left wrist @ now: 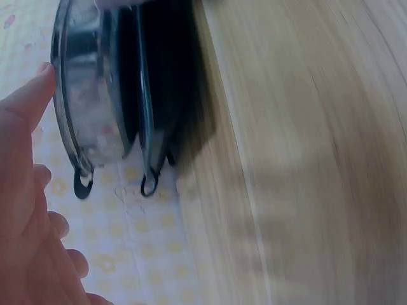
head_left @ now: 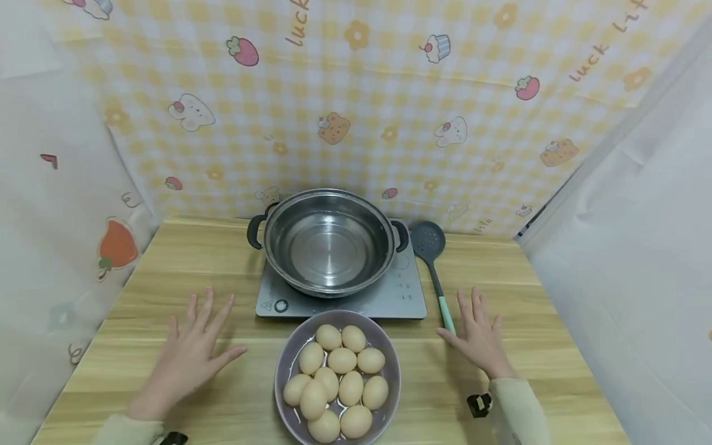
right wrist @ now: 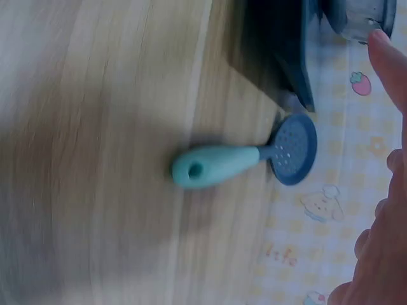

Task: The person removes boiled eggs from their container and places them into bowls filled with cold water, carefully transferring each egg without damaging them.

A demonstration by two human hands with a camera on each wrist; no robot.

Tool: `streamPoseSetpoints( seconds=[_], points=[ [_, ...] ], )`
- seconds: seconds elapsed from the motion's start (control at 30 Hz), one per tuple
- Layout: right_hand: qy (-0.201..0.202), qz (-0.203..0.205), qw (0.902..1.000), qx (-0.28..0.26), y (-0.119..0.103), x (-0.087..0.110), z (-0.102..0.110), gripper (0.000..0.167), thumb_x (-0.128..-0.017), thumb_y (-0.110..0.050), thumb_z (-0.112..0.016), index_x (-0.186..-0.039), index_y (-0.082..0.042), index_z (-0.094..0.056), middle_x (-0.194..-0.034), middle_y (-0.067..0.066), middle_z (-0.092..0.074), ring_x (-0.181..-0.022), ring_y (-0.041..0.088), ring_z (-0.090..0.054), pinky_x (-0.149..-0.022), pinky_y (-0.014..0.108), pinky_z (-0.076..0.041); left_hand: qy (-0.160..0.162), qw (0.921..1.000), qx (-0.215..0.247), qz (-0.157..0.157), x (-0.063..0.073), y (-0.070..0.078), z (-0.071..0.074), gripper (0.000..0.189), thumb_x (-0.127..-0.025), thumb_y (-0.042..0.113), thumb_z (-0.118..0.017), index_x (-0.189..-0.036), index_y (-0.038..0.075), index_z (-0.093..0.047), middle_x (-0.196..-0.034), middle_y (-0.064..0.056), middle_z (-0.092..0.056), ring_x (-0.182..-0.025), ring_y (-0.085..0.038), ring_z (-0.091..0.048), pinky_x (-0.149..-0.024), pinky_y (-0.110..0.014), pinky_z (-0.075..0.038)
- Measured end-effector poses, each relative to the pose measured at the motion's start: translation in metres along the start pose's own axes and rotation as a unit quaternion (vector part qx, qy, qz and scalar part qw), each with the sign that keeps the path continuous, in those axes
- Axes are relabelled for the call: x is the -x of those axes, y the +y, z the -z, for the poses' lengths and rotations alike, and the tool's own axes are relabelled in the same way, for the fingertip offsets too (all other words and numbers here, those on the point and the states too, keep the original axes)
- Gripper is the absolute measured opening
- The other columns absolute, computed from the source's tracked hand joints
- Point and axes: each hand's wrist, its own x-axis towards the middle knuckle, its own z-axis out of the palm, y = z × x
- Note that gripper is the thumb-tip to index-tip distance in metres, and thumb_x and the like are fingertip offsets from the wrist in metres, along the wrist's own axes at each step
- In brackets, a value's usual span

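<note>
My left hand (head_left: 191, 352) is spread above the table, left of a grey bowl (head_left: 282, 405), and holds nothing. To the right, my right hand (head_left: 479, 340) also has its fingers spread, its thumb overlapping the green handle end of a slotted skimmer (head_left: 428, 241) in the head view. The right wrist view shows the skimmer's handle (right wrist: 219, 165) lying free of the fingers. Several brown eggs (head_left: 342, 361) sit in the bowl with some water. Behind it a steel pot (head_left: 328, 247) with two black handles stands on a flat grey cooktop (head_left: 361, 307).
The wooden table (head_left: 222, 395) meets a yellow checked cloth (head_left: 356, 93) right behind the pot. White sheets (head_left: 50, 216) hang at both sides. Each wrist wears a small black device (head_left: 479, 405) over a light sleeve (head_left: 520, 411).
</note>
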Motion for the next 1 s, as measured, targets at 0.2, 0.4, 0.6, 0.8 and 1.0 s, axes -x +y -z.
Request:
streamPoseSetpoints(
  seconds=[0.2,0.4,0.6,0.8,1.0],
  points=[
    [-0.018,-0.016,0.9994,-0.026,0.000,-0.012,-0.012,0.092,-0.081,-0.053,-0.058,-0.146,-0.016,-0.006,-0.150,0.018,0.009,-0.136,0.038,0.008,-0.091,0.073,0.001,-0.020,0.9991,0.037,-0.005,-0.007,0.018,-0.006,0.083,-0.081,0.051,-0.059,-0.146,0.025,-0.013,-0.150,-0.019,-0.004,-0.134,-0.047,-0.004,-0.090,-0.072,-0.012],
    [-0.031,-0.029,0.9985,-0.035,0.005,-0.023,-0.019,0.090,-0.082,-0.051,-0.057,-0.146,-0.011,-0.008,-0.148,0.023,0.006,-0.136,0.040,0.006,-0.091,0.073,0.000,-0.024,0.9971,0.071,-0.012,-0.015,0.037,-0.012,0.076,-0.084,0.049,-0.057,-0.144,0.017,-0.024,-0.145,-0.023,-0.021,-0.131,-0.047,-0.019,-0.093,-0.068,-0.018],
    [-0.046,-0.052,0.9968,-0.040,0.009,-0.031,-0.027,0.088,-0.084,-0.054,-0.053,-0.146,-0.010,-0.008,-0.147,0.027,0.000,-0.135,0.044,-0.002,-0.091,0.073,-0.001,-0.038,0.9896,0.139,0.004,-0.026,0.060,-0.017,0.067,-0.085,0.048,-0.056,-0.133,0.003,-0.040,-0.129,-0.021,-0.049,-0.115,-0.039,-0.048,-0.091,-0.054,-0.037],
    [-0.070,-0.077,0.9917,-0.075,0.013,-0.037,-0.041,0.084,-0.086,-0.048,-0.054,-0.144,-0.004,-0.010,-0.144,0.033,-0.006,-0.128,0.052,-0.016,-0.096,0.066,-0.016,-0.080,0.9776,0.192,0.031,-0.034,0.081,-0.024,0.055,-0.086,0.043,-0.057,-0.127,0.008,-0.047,-0.119,-0.012,-0.058,-0.094,-0.027,-0.062,-0.079,-0.045,-0.047],
    [-0.081,-0.088,0.9879,-0.098,0.008,-0.039,-0.047,0.077,-0.089,-0.033,-0.055,-0.144,-0.002,-0.011,-0.140,0.034,-0.021,-0.125,0.051,-0.027,-0.097,0.060,-0.026,-0.044,0.9833,0.177,0.000,-0.036,0.087,-0.033,0.040,-0.086,0.032,-0.061,-0.115,0.006,-0.056,-0.112,-0.011,-0.060,-0.104,-0.029,-0.058,-0.084,-0.046,-0.044]
  ],
)
